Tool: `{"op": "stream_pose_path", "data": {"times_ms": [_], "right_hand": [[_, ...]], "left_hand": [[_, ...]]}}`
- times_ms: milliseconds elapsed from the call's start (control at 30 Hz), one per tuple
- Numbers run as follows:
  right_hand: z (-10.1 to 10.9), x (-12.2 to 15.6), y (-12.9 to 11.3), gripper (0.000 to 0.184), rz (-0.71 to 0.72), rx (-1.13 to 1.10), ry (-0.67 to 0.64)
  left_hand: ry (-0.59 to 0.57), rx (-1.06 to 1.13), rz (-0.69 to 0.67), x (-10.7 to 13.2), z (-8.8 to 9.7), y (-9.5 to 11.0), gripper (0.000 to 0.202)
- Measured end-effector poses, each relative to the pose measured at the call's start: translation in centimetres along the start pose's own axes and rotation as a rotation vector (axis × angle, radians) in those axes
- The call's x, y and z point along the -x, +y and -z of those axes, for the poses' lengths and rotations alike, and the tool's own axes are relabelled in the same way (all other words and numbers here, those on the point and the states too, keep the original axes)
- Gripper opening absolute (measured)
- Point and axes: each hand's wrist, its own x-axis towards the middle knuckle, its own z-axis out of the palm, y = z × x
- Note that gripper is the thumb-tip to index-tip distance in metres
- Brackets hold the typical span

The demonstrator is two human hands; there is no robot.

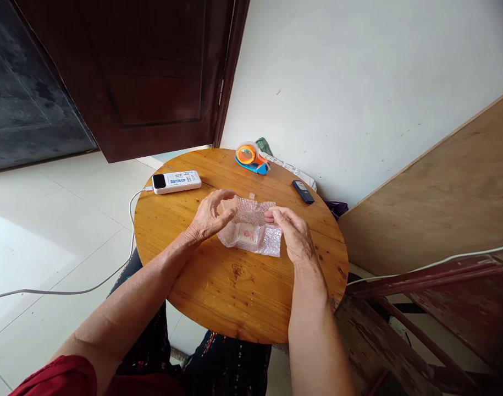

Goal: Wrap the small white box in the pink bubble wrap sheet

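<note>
A sheet of clear bubble wrap lies in the middle of the round wooden table, folded partly over a small pale box with a reddish label. My left hand pinches the wrap's upper left edge. My right hand holds the wrap's right edge with fingers curled on it. A small bit of clear tape lies just beyond the wrap.
An orange and blue tape dispenser sits at the table's far edge. A white power bank with a white cable lies at the left, a dark phone at the right. A wooden board and dark wooden furniture stand to the right.
</note>
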Motion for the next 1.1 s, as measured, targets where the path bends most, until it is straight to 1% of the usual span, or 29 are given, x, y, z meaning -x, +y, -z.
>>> {"op": "stream_pose_path", "data": {"times_ms": [100, 133, 200, 267, 300, 367, 433, 467, 500, 533, 567, 600, 667, 700, 733, 800, 833, 900, 933, 1000, 1100], "right_hand": [[0.4, 1.2, -2.0, 0.046, -0.014, 0.108, -0.159], [0.6, 1.7, -2.6, 0.045, -0.017, 0.136, -0.241], [0.9, 3.0, -3.6, 0.045, -0.052, 0.164, -0.456], [1.2, 4.3, -3.9, 0.043, -0.1, 0.194, -0.648], [1.3, 5.0, -3.8, 0.041, -0.116, 0.219, -0.711], [1.5, 6.2, -2.9, 0.036, -0.134, 0.28, -0.767], [1.6, 7.0, -1.8, 0.032, -0.146, 0.303, -0.744], [1.7, 7.3, -1.3, 0.031, -0.152, 0.296, -0.715], [1.7, 7.5, -1.0, 0.03, -0.152, 0.281, -0.672], [1.6, 7.5, -0.7, 0.028, -0.143, 0.262, -0.612], [1.5, 7.4, -0.6, 0.027, -0.122, 0.247, -0.534], [1.3, 7.2, -0.6, 0.025, -0.088, 0.242, -0.446], [0.7, 6.5, -0.7, 0.023, 0.02, 0.264, -0.261], [0.2, 6.1, -0.7, 0.026, 0.083, 0.294, -0.194], [-0.2, 5.6, -0.7, 0.034, 0.136, 0.333, -0.161], [-1.2, 4.8, -0.2, 0.053, 0.188, 0.418, -0.183], [-1.7, 4.5, 0.1, 0.057, 0.185, 0.453, -0.215], [-2.2, 4.3, 0.7, 0.054, 0.159, 0.49, -0.261], [-2.1, 4.3, 0.9, 0.05, 0.145, 0.491, -0.25], [-1.3, 4.6, 1.2, 0.045, 0.12, 0.463, -0.165], [1.5, 5.2, 1.4, 0.048, 0.086, 0.412, 0.044]], "left_hand": [[-0.202, -0.164, 0.054, -0.1, 0.1, 0.6, 0.04], [-0.246, -0.195, 0.074, 0.0, 0.2, 1.0, 0.04], [-0.295, -0.199, 0.097, 0.1, 0.7, 1.8, 0.04], [-0.322, -0.142, 0.101, 0.4, 1.6, 2.8, 0.045], [-0.354, -0.107, 0.1, 0.6, 2.1, 3.3, 0.048], [-0.496, -0.082, 0.099, 1.2, 3.0, 4.0, 0.051], [-0.655, -0.174, 0.098, 2.0, 3.7, 4.5, 0.041], [-0.7, -0.256, 0.095, 2.4, 3.9, 4.5, 0.032], [-0.71, -0.345, 0.09, 2.8, 3.9, 4.6, 0.022], [-0.69, -0.43, 0.086, 3.1, 3.8, 4.5, 0.016], [-0.65, -0.495, 0.08, 3.4, 3.5, 4.5, 0.017], [-0.604, -0.535, 0.066, 3.6, 3.1, 4.4, 0.023], [-0.517, -0.557, 0.003, 3.9, 2.0, 4.2, 0.043], [-0.484, -0.55, -0.038, 4.1, 1.4, 4.0, 0.055], [-0.464, -0.537, -0.075, 4.2, 0.7, 3.7, 0.068], [-0.471, -0.516, -0.076, 4.6, -0.6, 3.0, 0.089], [-0.48, -0.52, -0.05, 4.9, -1.2, 2.5, 0.096], [-0.503, -0.54, -0.015, 5.5, -2.0, 1.4, 0.108], [-0.513, -0.545, -0.03, 5.8, -2.2, 1.0, 0.112], [-0.522, -0.548, -0.062, 6.4, -2.4, 0.3, 0.119], [-0.538, -0.553, -0.104, 6.9, -2.3, 0.1, 0.125]]}}
